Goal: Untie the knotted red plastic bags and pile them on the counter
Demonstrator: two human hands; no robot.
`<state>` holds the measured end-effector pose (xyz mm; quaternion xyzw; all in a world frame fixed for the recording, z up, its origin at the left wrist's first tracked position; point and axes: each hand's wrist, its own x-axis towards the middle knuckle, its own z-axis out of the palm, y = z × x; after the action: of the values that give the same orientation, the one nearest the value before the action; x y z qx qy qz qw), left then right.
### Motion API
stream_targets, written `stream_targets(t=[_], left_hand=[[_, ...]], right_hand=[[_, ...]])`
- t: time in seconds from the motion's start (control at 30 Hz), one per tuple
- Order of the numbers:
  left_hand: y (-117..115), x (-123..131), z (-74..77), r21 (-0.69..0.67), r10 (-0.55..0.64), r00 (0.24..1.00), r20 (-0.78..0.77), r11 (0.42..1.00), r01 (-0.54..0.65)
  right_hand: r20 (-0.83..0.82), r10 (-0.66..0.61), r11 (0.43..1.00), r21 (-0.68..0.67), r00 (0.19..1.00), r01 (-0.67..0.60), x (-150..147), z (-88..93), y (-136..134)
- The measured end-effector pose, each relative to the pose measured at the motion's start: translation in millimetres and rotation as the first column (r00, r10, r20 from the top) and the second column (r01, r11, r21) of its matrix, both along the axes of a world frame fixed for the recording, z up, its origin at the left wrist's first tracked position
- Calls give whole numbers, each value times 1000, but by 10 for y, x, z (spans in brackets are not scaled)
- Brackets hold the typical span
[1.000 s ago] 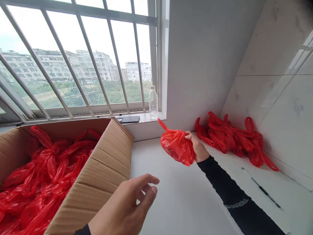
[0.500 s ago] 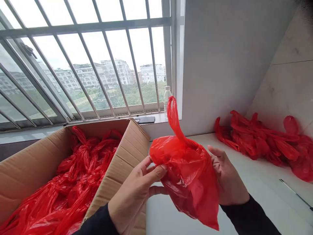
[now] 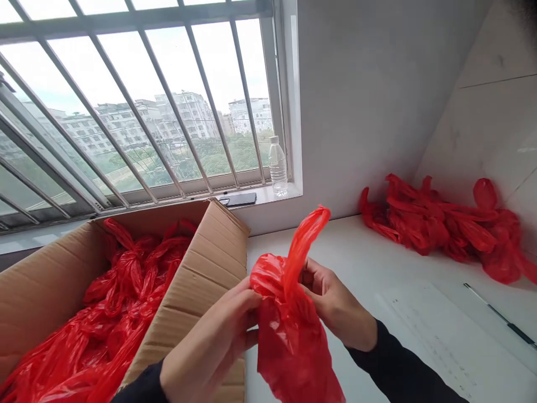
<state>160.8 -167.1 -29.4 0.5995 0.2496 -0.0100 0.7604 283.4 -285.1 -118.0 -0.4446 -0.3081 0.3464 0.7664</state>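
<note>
A thin red plastic bag (image 3: 289,336) hangs between my hands above the white table, one handle loop standing up from its gathered top. My left hand (image 3: 222,330) grips the bag's left side near the top, its fingertips partly behind the plastic. On the other side, my right hand (image 3: 335,296) has its fingers curled and pinched on the gathered part by the loop. To the left, a cardboard box (image 3: 197,291) holds many crumpled red plastic bags (image 3: 121,302).
More red bags (image 3: 444,224) lie piled against the wall at the right. A pen (image 3: 499,313) rests on the white table (image 3: 377,364). On the windowsill stand a clear bottle (image 3: 277,168) and a dark phone (image 3: 241,199). Metal bars cross the window.
My right hand has moved left and closed on the bag's gathered top; before, its thumb was spread. The bag is now narrower and hangs lower. The view has shifted slightly.
</note>
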Motion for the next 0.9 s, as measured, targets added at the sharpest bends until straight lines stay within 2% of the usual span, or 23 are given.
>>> stream_targets(t=[0.13, 0.27, 0.33, 0.47, 0.57, 0.67, 0.73, 0.9], left_hand=[[-31, 0, 75, -6, -59, 998, 21, 998, 59], [-59, 27, 71, 143, -159, 987, 14, 977, 156], [-70, 44, 55, 133, -146, 989, 18, 981, 143], [-63, 47, 45, 15, -68, 998, 18, 998, 68], [-64, 23, 65, 21, -60, 997, 55, 998, 59], [-98, 25, 77, 118, -184, 981, 58, 977, 176], [-125, 46, 64, 172, -215, 976, 41, 964, 205], [-116, 78, 21, 146, -79, 995, 56, 987, 70]], right_hand=[[-24, -16, 1000, 17, 1000, 17, -30, 78, -42], [10, -22, 999, 24, 1000, 22, -76, 158, -102], [16, -25, 999, 35, 1000, 25, -87, 168, -114], [-23, -32, 999, 29, 999, 32, -64, 161, -114], [-84, -36, 999, 35, 996, 39, -52, 162, -118], [-111, -50, 997, 49, 993, 56, -72, 170, -129], [-103, -46, 997, 50, 994, 51, -93, 178, -138], [-69, -48, 997, 49, 996, 52, -105, 210, -160]])
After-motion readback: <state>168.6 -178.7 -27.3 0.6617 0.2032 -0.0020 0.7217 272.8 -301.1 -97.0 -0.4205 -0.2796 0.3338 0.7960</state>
